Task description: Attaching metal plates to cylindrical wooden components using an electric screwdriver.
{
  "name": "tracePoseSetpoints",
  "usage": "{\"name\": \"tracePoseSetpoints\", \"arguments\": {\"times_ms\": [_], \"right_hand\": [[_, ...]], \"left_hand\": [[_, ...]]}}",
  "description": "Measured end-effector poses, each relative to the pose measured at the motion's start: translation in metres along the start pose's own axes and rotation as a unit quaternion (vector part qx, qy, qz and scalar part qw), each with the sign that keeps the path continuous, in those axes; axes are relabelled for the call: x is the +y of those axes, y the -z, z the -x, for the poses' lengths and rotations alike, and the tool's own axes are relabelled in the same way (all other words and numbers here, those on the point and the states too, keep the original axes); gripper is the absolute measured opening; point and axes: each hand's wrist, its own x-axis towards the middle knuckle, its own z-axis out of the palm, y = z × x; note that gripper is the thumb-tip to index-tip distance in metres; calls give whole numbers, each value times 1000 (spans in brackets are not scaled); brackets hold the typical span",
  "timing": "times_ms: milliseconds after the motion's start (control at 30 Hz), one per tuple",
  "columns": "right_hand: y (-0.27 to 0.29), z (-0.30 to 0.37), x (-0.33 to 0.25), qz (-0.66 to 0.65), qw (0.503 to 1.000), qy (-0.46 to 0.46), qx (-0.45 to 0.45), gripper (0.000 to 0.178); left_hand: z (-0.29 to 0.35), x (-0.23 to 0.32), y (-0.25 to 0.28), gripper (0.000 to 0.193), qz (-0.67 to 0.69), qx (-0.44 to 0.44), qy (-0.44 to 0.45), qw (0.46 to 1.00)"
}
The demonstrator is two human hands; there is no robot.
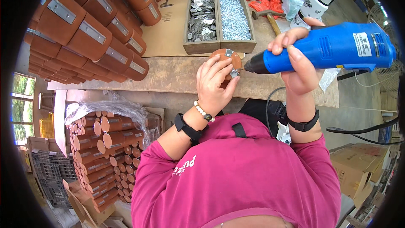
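Note:
My right hand (299,61) grips a blue electric screwdriver (331,44), its black nose pointing left. The bit meets a small metal plate (234,73) on the end of a round brown piece (236,62). Across the top of that piece lies my left hand (213,78), fingers curved over it and holding it near the bench edge. A second small metal plate (229,52) sits on its far rim. Just beyond stands a two-part wooden box (219,47), with grey metal plates (201,17) in one side and shiny screws (234,17) in the other.
Brown cylinders with metal strips (86,29) are stacked high on the left of the bench. More cylinders (105,143) lie piled below, partly under clear plastic film (114,107). A hammer (270,17), red plastic bag (268,2) and white bottle (316,0) stand at the back right.

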Motion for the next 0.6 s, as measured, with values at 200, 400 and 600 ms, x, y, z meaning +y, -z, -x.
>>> {"name": "tracePoseSetpoints", "arguments": {"times_ms": [200,400,600], "right_hand": [[-4,-2,2,45,998,-26,-23,53],[-8,-5,7,69,996,-26,-48,52],[-11,-9,6,107,992,-34,-66,52]], "left_hand": [[0,1,-2,28,32,8,15,999],[0,-2,-2,27,40,13,12,999],[2,-5,-6,29,54,26,8,998]]}}
